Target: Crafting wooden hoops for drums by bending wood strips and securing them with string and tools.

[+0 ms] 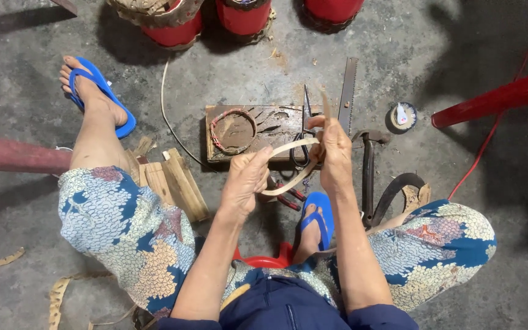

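Observation:
My left hand [245, 177] and my right hand [335, 153] both grip a thin pale cane strip [293, 146] bent into a loop between them, above my knees. The strip's free end sticks up past my right fingers. Below the hands lies a worn wooden block [276, 125] with a small coiled cane ring [232, 130] on it. Black scissors [304, 131] rest on the block's right side, partly hidden by my right hand.
A hand saw [348, 91], a hammer [369, 177] and a curved dark blade [398, 186] lie to the right on the concrete floor. Wood pieces [172, 180] sit left. Red stool legs [178, 24] stand at the top, a small round tin [403, 116] right. I wear blue sandals [102, 91].

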